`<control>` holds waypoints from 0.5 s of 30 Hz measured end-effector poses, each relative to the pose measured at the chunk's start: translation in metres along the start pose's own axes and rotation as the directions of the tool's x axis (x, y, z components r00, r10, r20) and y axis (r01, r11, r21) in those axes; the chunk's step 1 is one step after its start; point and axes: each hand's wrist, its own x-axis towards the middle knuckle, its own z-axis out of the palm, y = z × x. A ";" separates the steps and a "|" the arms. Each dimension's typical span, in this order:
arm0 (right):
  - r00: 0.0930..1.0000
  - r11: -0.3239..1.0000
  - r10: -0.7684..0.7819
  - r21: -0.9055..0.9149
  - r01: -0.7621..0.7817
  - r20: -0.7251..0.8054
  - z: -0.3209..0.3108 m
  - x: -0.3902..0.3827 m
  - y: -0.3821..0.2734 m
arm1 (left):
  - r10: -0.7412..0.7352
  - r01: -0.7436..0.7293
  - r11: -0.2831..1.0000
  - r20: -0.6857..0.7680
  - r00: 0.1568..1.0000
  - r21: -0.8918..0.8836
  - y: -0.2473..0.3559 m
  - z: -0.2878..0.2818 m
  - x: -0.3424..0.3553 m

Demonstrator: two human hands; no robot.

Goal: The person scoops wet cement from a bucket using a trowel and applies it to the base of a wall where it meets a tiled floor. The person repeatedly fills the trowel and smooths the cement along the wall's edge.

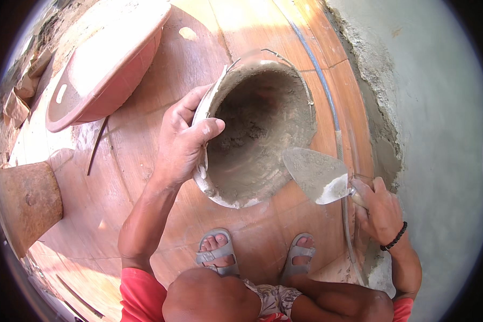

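Bucket (292, 110) dim inside, trowel handle (358, 198) half-hidden

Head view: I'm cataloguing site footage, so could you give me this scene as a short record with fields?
Left hand: grips bucket at the rim
Right hand: holds trowel by its handle
Bucket: grey cement-like mix coating its inside
Trowel: blade smeared grey; tip overlaps bucket's mouth in view, contact unclear
Upper left: reddish tub
Floor: wood-look tiles

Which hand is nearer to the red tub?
Left. The left hand holds the bucket by its rim, below and right of the tub in view; the right hand holds the trowel, farther right, past the bucket.
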 end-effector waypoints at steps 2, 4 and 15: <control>0.996 0.984 -0.056 -0.172 0.043 -0.071 -0.009 0.029 -0.009 | -0.034 0.034 0.999 0.054 0.998 0.003 0.006 0.001 0.004; 0.982 0.933 -0.113 -0.357 0.053 -0.150 -0.016 0.060 -0.019 | -0.040 0.037 0.999 0.088 0.995 0.038 0.011 0.005 0.005; 0.943 0.700 -0.330 -0.661 0.271 0.038 -0.023 0.139 -0.066 | 0.084 -0.077 0.996 0.176 0.981 -0.050 -0.002 -0.008 0.025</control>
